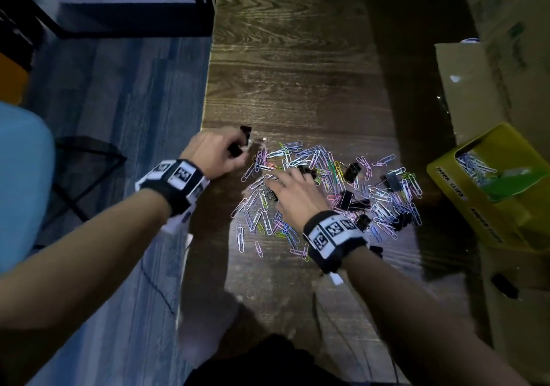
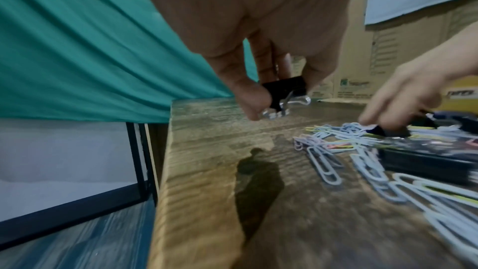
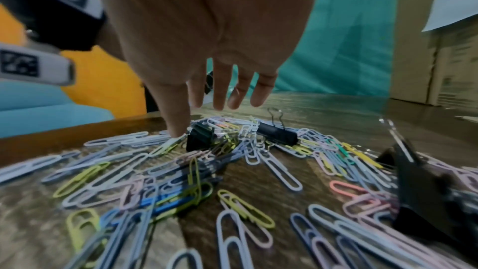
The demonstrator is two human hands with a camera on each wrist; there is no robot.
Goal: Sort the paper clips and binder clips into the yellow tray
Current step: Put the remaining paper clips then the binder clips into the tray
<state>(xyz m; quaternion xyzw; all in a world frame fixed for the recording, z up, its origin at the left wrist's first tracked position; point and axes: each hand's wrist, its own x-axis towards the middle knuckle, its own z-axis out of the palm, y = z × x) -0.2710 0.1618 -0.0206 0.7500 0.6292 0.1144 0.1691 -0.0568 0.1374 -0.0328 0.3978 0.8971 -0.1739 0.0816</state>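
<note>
A heap of pastel paper clips (image 1: 321, 189) mixed with black binder clips (image 1: 352, 171) lies on the dark wooden table (image 1: 297, 73). My left hand (image 1: 235, 153) hovers at the heap's left side, near the table edge. Its thumb and fingers pinch a black binder clip (image 2: 287, 87) with silver handles. My right hand (image 1: 285, 180) is spread over the heap with straight fingers. Its thumb (image 3: 178, 128) touches down beside a black binder clip (image 3: 199, 137). The yellow tray (image 1: 446, 183) stands at the right and holds paper clips (image 1: 476, 165) in its far compartment.
Cardboard boxes (image 1: 476, 88) line the table's right side behind and below the tray. The table's left edge (image 1: 205, 103) drops to a blue carpet, with a blue chair (image 1: 23, 183) at far left. Another binder clip (image 3: 279, 134) lies ahead of my right fingers.
</note>
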